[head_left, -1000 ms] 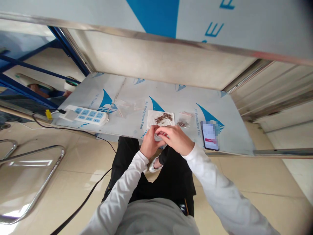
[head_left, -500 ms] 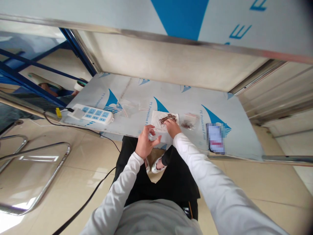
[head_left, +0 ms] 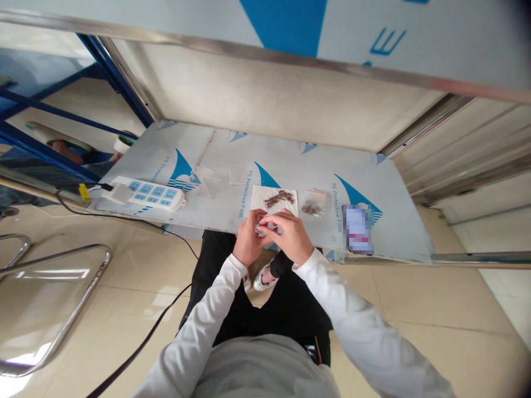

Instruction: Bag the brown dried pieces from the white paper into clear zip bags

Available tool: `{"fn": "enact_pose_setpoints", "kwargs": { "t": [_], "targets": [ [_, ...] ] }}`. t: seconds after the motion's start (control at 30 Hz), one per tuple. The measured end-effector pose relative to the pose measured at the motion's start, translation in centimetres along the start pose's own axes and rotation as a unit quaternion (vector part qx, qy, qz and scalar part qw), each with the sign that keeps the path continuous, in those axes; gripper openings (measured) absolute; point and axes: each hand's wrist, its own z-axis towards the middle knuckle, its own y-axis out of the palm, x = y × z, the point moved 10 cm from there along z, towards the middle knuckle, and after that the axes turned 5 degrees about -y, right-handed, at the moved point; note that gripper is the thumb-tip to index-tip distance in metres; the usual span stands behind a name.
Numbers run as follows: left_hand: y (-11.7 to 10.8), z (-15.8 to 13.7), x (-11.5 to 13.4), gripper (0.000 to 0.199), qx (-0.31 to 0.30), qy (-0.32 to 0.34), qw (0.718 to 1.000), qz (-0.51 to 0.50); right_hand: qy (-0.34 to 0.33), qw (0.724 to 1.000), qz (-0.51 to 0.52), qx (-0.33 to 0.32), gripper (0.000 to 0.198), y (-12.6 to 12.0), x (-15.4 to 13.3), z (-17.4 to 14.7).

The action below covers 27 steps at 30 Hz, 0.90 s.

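Left hand [head_left: 248, 242], right hand [head_left: 293, 239]: fingertips together, grip unclear; brown pieces [head_left: 279, 199] on white sheet [head_left: 258, 198], hands' twelve o'clock; clear bag [head_left: 315, 200], two o'clock.

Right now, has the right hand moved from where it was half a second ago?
Yes: against the white sheet, the right hand has drawn back off the brown pieces, toward the left hand.

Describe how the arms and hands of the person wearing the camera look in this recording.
Long, plain white fabric sleeves, loosely wrinkled, cover both arms to the wrists; no lettering or pattern shows on them. The left hand and right hand are bare, with no gloves or watch visible.
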Motion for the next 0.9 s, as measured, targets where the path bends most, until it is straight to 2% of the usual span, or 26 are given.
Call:
{"fn": "enact_pose_setpoints", "kwargs": {
  "t": [0.1, 0.2, 0.23, 0.3, 0.4, 0.57, 0.9],
  "targets": [
    [-0.2, 0.0, 0.1, 0.043, 0.017, 0.001, 1.000, 0.020, 0.009, 1.000, 0.003, 0.017, 0.014, -0.7, 1.7, 0.3],
    [-0.6, -0.1, 0.1, 0.040, 0.034, -0.001, 0.999, 0.042, 0.076, 0.995, -0.037, 0.054, 0.017, -1.4, 6.9, 0.9],
    [-0.7, -0.2, 0.1, 0.040, 0.037, 0.000, 0.998, 0.045, 0.096, 0.992, -0.069, 0.044, 0.017, -1.0, 8.8, 1.3],
    [-0.8, -0.2, 0.2, 0.039, 0.037, 0.002, 0.998, 0.045, 0.114, 0.983, -0.142, -0.019, 0.020, 1.0, 12.1, 2.1],
    [-0.8, -0.3, 0.1, 0.039, 0.029, -0.003, 0.999, 0.040, 0.110, 0.973, -0.188, -0.076, 0.020, 3.8, 14.9, 3.0],
    [-1.3, -0.3, -0.4, 0.040, 0.031, -0.012, 0.998, 0.044, 0.124, 0.959, -0.232, -0.105, 0.020, 6.2, 15.5, 3.3],
    [-1.6, -0.3, -1.0, 0.040, 0.039, -0.009, 0.998, 0.045, 0.175, 0.927, -0.284, -0.170, 0.025, 6.8, 16.1, 3.7]
  ]
}}
